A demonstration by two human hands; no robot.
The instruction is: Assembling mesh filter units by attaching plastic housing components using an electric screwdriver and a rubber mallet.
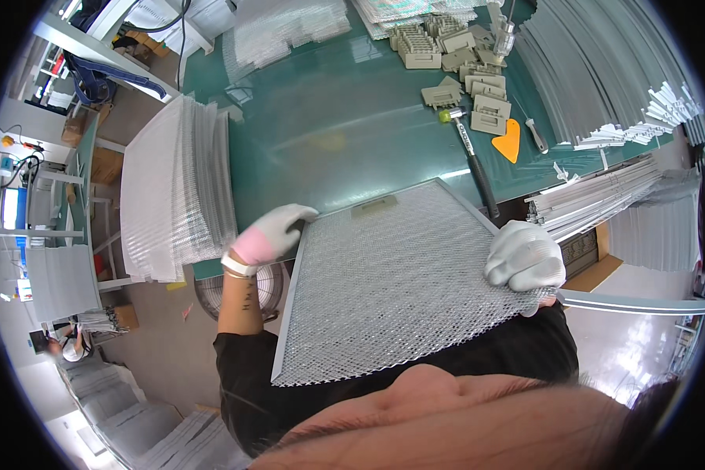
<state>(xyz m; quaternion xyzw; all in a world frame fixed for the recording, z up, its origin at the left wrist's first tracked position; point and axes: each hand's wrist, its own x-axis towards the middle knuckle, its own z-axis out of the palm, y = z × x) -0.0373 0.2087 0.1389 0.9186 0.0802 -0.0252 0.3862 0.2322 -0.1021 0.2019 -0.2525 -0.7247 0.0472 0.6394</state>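
A silver metal mesh filter panel (392,274) slants between the table edge and my body. Thin metal framing runs along its far and side edges, while the near edge shows bare, jagged mesh. Set into the far edge is a beige plate (374,207). My right hand (525,257), in a white glove, is closed round the panel's right side. From beside it a metal frame strip (634,303) sticks out to the right; my hand hides where it joins. At the far left corner my gloved left hand (270,235) touches the frame, fingers apart and slightly blurred.
On the green table (313,149) lie a hammer (474,160), an orange heart-shaped piece (507,142), a screwdriver (536,135) and several beige plates (489,110). Mesh sheets (172,188) are stacked at left, metal strips (603,70) at right. A fan (251,291) stands below.
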